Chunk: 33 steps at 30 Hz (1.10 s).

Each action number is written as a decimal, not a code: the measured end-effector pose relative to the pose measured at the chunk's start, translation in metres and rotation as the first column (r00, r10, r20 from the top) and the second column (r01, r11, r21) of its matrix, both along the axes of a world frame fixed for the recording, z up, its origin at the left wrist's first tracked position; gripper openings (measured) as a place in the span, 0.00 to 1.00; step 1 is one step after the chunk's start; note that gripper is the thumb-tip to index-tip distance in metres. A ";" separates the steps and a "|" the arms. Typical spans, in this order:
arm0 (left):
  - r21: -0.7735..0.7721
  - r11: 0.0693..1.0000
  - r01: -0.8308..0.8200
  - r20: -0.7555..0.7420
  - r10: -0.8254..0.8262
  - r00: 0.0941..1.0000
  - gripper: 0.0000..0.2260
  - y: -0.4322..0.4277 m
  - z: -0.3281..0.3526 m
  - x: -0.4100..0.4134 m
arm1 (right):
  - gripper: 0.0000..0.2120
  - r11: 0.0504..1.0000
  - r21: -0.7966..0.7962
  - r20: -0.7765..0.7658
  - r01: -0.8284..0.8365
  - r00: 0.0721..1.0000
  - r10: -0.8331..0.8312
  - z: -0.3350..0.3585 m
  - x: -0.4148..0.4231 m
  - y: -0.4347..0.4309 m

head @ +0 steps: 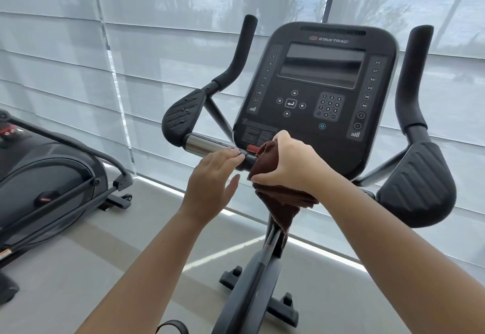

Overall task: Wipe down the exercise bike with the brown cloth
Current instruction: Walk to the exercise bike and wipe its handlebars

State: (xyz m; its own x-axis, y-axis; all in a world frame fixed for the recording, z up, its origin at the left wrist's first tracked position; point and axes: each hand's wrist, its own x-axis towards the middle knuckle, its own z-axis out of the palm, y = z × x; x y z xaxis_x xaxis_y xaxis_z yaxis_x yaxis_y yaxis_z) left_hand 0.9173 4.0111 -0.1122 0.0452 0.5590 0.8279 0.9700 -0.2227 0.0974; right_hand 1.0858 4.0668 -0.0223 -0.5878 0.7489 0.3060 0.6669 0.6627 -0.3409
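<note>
Exercise bike [322, 84] on pale floor [78, 268] (blinds [183, 44] behind), right hand [291, 165] gripping brown cloth [278, 202], left hand [210, 184] spread, seemingly touching handlebar [204, 145].

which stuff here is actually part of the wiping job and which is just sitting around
Part of the job:
- exercise bike
- its handlebar, which the left hand touches with straight fingers
- brown cloth, gripped by the right hand against the bar under the console

Just sitting around:
- second machine on the floor at left
- blinds behind
</note>
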 end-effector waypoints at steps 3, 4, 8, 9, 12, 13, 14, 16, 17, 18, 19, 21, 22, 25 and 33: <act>0.012 1.000 0.005 0.043 -0.006 0.999 0.17 0.000 -0.002 0.002 | 0.28 0.955 0.291 0.038 0.053 0.997 -0.067 -0.015 -0.008 0.000; 0.013 1.000 0.003 0.050 -0.003 0.999 0.17 0.000 -0.002 0.002 | 0.28 0.856 0.512 0.060 0.077 0.990 -0.125 -0.031 -0.013 -0.001; 0.002 1.000 0.003 0.049 -0.003 0.999 0.16 0.001 -0.003 0.000 | 0.27 0.701 0.707 0.076 0.097 0.974 -0.211 -0.047 -0.030 -0.002; -0.006 1.000 0.001 0.048 -0.001 0.999 0.16 0.001 -0.003 0.000 | 0.27 0.812 0.578 0.068 0.080 0.987 -0.145 -0.034 -0.031 0.002; -0.027 1.000 0.007 0.056 -0.006 0.998 0.16 -0.001 -0.004 0.001 | 0.30 0.997 -0.080 0.040 -0.011 0.999 0.014 0.003 -0.025 0.012; -0.027 1.000 0.013 0.065 -0.011 0.998 0.16 -0.001 -0.004 0.001 | 0.30 0.992 -0.123 0.036 -0.015 0.999 0.019 0.005 -0.024 0.014; -0.023 1.000 0.015 0.076 -0.014 0.997 0.17 -0.001 -0.005 0.001 | 0.30 0.997 -0.081 0.035 -0.010 0.999 0.012 0.003 -0.024 0.013; -0.013 1.000 0.013 0.093 -0.012 0.996 0.16 0.001 -0.005 0.001 | 0.27 0.982 0.185 0.056 0.027 0.998 -0.038 -0.013 -0.031 0.009; -0.005 1.000 0.014 0.097 -0.014 0.995 0.16 0.001 -0.005 0.001 | 0.26 0.929 0.369 0.077 0.032 0.995 -0.064 -0.024 -0.036 0.008; 0.002 1.000 0.019 0.099 -0.019 0.995 0.16 0.002 -0.005 0.002 | 0.26 0.844 0.535 0.069 0.042 0.993 -0.093 -0.036 -0.040 0.007; 0.005 1.000 0.025 0.101 -0.025 0.995 0.17 0.002 -0.005 0.002 | 0.26 0.763 0.643 0.032 0.063 0.994 -0.108 -0.044 -0.044 0.005; 0.002 1.000 0.030 0.105 -0.030 0.994 0.18 0.001 -0.005 0.002 | 0.25 0.733 0.678 0.009 0.060 0.996 -0.089 -0.045 -0.048 0.004; -0.002 1.000 0.028 0.106 -0.027 0.994 0.18 0.001 -0.005 0.002 | 0.25 0.821 0.571 0.028 0.018 0.999 -0.042 -0.037 -0.045 0.007; -0.023 1.000 0.014 0.083 -0.012 0.996 0.20 0.000 -0.003 0.000 | 0.31 0.993 -0.114 0.088 -0.040 0.995 0.050 0.007 -0.024 0.018; -0.068 0.997 -0.027 0.057 0.031 0.998 0.22 -0.002 0.000 0.004 | 0.32 0.680 0.733 0.116 0.032 0.978 -0.171 -0.050 -0.011 -0.008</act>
State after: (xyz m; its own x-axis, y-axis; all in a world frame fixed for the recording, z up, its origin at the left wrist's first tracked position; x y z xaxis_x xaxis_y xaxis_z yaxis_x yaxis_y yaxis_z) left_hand 0.9209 4.0091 -0.1117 -0.0191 0.6139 0.7891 0.9682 -0.1854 0.1677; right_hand 1.0751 4.0593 -0.0723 -0.6133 0.3913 0.6861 0.7434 0.5794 0.3342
